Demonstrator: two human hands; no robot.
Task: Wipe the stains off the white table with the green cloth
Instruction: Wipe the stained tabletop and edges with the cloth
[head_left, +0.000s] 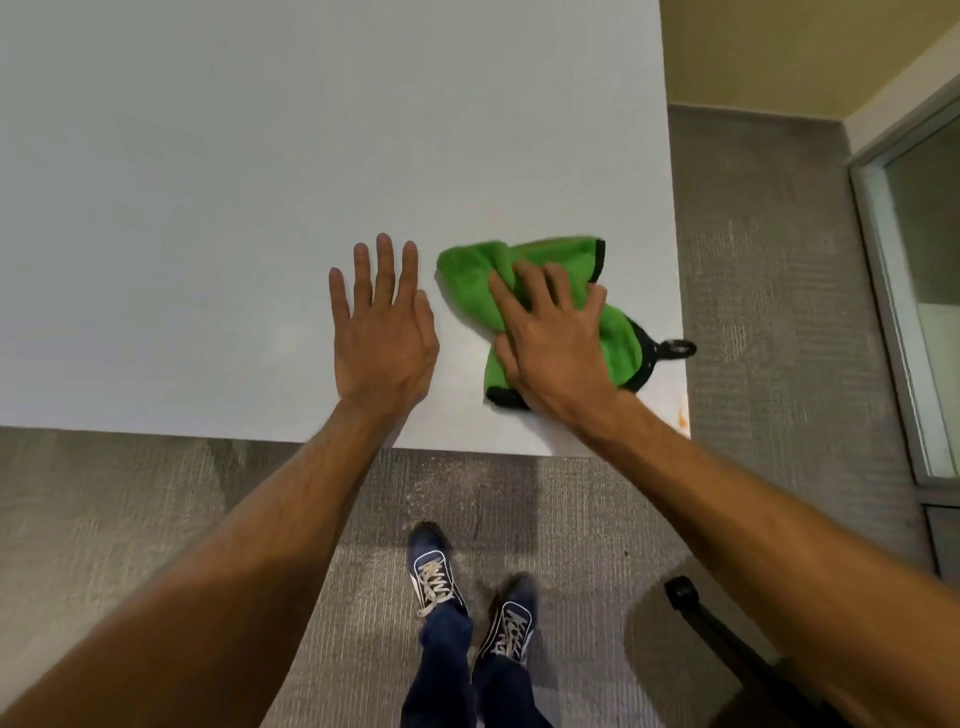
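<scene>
The green cloth (470, 280), edged in black with a black loop hanging off the table's right edge, lies bunched near the front right corner of the white table (208, 182). My right hand (556, 338) presses flat on top of it with fingers spread and covers its middle. My left hand (382, 322) rests flat on the bare table just left of the cloth, fingers apart, holding nothing. A small orange stain (682, 415) marks the table's right edge near the front corner.
The table's front edge runs just below my wrists and its right edge lies just past the cloth. Grey carpet (753, 312) surrounds the table. My two feet in dark sneakers (467, 597) stand below. A black chair base (691, 597) sits at lower right, a glass panel (914, 260) at far right.
</scene>
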